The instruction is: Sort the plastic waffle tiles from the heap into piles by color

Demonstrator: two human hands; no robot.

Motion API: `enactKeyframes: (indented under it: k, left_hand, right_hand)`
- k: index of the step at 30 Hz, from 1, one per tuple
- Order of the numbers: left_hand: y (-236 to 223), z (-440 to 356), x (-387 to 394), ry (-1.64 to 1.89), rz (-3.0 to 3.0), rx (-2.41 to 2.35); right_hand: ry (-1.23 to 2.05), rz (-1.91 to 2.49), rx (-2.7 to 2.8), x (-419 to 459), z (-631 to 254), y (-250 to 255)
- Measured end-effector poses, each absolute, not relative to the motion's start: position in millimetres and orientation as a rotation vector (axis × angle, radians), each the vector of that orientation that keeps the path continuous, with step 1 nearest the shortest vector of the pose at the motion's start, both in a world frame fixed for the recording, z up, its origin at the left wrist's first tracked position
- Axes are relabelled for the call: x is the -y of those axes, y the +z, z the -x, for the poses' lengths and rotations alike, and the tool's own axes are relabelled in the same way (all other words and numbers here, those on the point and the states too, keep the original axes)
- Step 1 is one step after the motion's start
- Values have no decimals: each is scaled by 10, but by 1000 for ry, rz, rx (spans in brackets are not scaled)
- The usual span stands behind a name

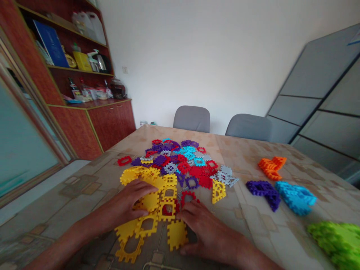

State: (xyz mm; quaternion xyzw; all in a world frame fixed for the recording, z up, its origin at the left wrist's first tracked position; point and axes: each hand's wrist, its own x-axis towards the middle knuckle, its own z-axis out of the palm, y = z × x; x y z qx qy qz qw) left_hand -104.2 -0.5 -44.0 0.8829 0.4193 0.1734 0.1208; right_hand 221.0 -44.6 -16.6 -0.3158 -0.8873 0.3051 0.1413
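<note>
Yellow interlocking toy panels with notched edges lie in a loose group in front of me. My left hand [136,198] is over this group, with thumb and fingers apart on either side of a solid yellow panel [149,201]. A firm grip on it cannot be made out. My right hand [201,228] curves loosely at the right side of a square yellow panel [177,234], its thumb apart from its fingers. Between the hands lies a yellow frame panel [167,210]. A red frame panel [188,197] sits just beyond my right fingertips.
Behind the yellow group spreads a pile of purple, red, grey and light-blue panels [182,159]. Sorted stacks stand at the right: orange [272,167], purple [264,191], blue [296,197] and green [336,240]. Two grey chairs [191,118] stand behind the patterned table [233,240].
</note>
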Motion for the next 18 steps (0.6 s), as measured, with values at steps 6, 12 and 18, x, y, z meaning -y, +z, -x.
enactKeyframes:
  k: [6, 12, 18]
  left_hand:
    - [-395, 964, 57, 514, -2621, -1290]
    - [-292, 849, 174, 715, -2655, -1297]
    - [-339, 407, 535, 580, -2590, -1245]
  right_hand:
    - [847, 965, 2583, 437, -2199, -220]
    - [783, 1002, 2631, 363, -2258, -95]
    - [614, 1129, 2425, 208, -2524, 220]
